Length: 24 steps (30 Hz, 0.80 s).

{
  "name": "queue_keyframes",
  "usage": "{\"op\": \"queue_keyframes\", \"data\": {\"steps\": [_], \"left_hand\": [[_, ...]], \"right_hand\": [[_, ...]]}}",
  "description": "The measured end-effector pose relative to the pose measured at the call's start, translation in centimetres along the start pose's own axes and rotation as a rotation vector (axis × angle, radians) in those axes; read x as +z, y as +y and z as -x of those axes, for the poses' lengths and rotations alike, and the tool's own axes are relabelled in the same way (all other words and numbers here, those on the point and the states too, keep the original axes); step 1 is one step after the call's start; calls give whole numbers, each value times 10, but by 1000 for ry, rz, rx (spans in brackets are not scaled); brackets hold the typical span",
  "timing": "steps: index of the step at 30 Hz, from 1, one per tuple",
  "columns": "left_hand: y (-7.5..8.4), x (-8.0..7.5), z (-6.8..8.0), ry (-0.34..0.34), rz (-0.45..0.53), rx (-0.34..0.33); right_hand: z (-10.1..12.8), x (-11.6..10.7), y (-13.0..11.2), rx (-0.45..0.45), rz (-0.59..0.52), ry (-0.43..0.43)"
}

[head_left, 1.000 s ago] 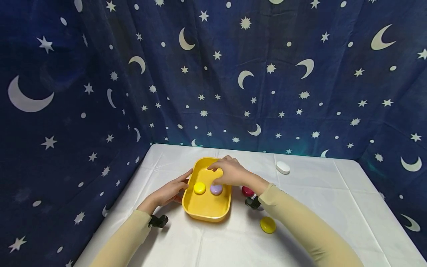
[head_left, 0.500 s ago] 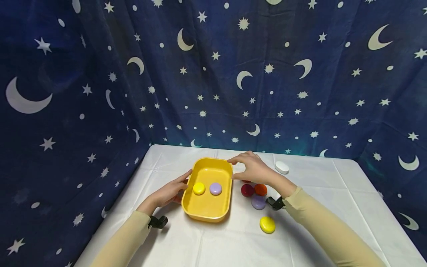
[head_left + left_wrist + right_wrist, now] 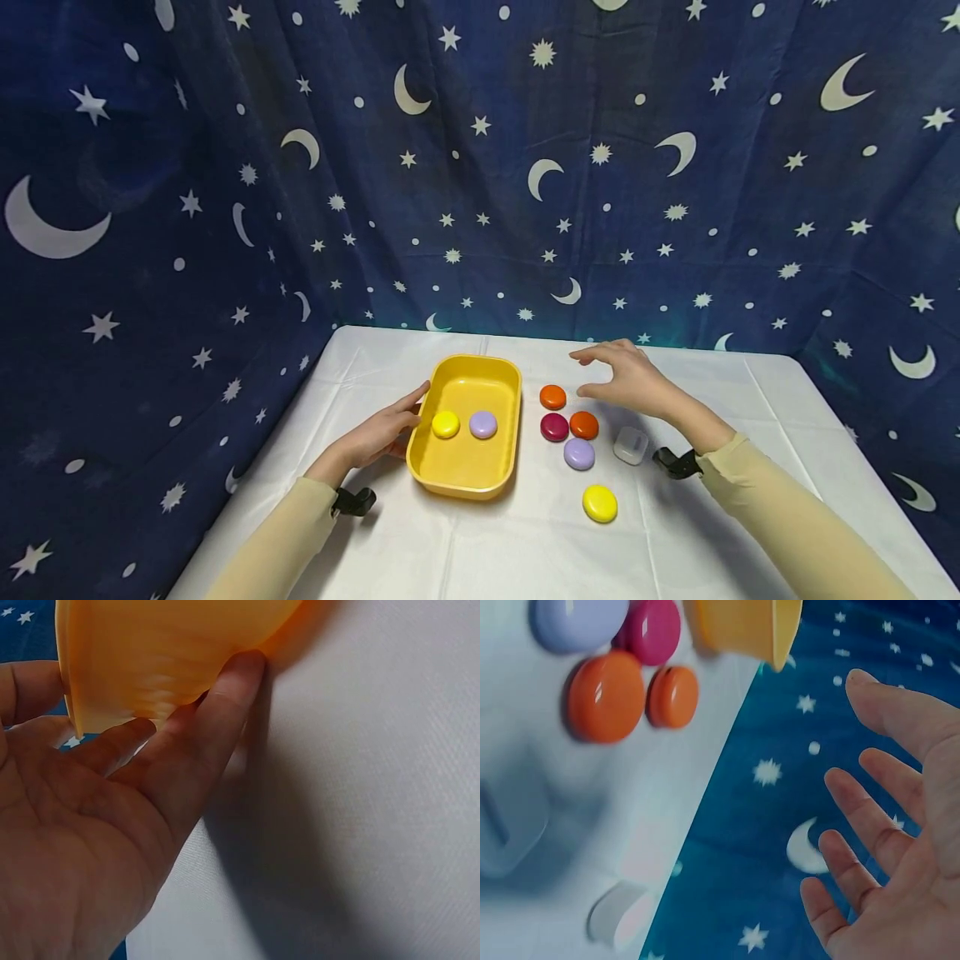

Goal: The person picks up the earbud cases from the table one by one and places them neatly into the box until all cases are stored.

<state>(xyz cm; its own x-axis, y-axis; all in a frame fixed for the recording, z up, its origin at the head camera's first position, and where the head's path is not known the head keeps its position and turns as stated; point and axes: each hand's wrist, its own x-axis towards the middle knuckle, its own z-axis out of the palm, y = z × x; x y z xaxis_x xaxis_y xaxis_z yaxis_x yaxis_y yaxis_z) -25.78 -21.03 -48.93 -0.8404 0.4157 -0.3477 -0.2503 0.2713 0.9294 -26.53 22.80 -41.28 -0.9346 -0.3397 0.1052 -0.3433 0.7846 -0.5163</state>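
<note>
A yellow tray (image 3: 465,483) holds a yellow disc (image 3: 446,424) and a lilac disc (image 3: 483,424), both rounded and glossy. My left hand (image 3: 382,433) rests against the tray's left side; the left wrist view shows its fingers touching the outer wall. Right of the tray, my right hand (image 3: 633,379) hovers over the table, fingers spread and nothing in them. Nearest to it are two orange discs (image 3: 552,397). A crimson disc (image 3: 554,427) lies beside them, with another lilac disc (image 3: 579,454) just in front.
A second yellow disc (image 3: 600,504) lies nearer the front. A pale, squarish, slotted piece (image 3: 631,446) sits below my right hand. The right wrist view shows a white rounded piece (image 3: 620,915) near the table edge. Blue star-patterned cloth (image 3: 480,167) hangs behind the white-covered table (image 3: 510,558).
My right hand has left the lilac disc inside the tray and moved right, past the rim, uncovering the discs alongside. My left hand stays at the tray.
</note>
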Motion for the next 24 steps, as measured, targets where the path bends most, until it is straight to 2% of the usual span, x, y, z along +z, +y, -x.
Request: {"op": "queue_keyframes", "data": {"steps": [11, 24], "left_hand": [[1, 0, 1, -5, -16, 0], [1, 0, 0, -10, -9, 6]], "right_hand": [[20, -21, 43, 84, -7, 52], [26, -18, 86, 141, 18, 101]]}}
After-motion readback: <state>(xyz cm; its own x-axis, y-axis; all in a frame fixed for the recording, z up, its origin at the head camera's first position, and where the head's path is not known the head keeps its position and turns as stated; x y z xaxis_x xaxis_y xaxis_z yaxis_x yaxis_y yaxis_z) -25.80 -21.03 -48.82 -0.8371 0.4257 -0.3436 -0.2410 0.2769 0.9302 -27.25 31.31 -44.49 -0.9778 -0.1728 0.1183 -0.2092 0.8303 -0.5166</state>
